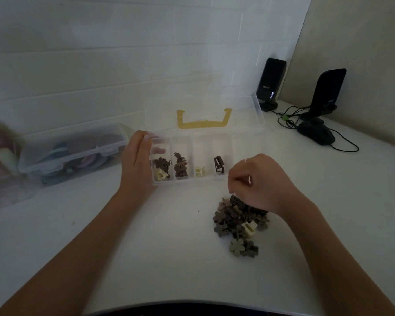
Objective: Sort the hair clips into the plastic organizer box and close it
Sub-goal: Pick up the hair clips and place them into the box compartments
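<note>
A pile of hair clips point(238, 222) is seen on the tabletop point(146, 247), directly beneath the right hand point(258, 181); its fingers point(234, 179) are curled, and whether a clip is pinched cannot be told. Farther back, the open organizer box point(205, 181) is steadied at its left end by the left hand point(136, 160), whose fingers lie fairly straight against it.

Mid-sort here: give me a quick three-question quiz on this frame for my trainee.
1. True or false: the organizer box has its lid shut.
2. Which hand steadies the box's end wall?
3. Where does the unsorted pile of clips lie: A) inside the box, B) on the table in front of the box, C) by the speakers?

Key:
1. False; the lid stands open.
2. The left hand.
3. B, under the right hand.
</note>
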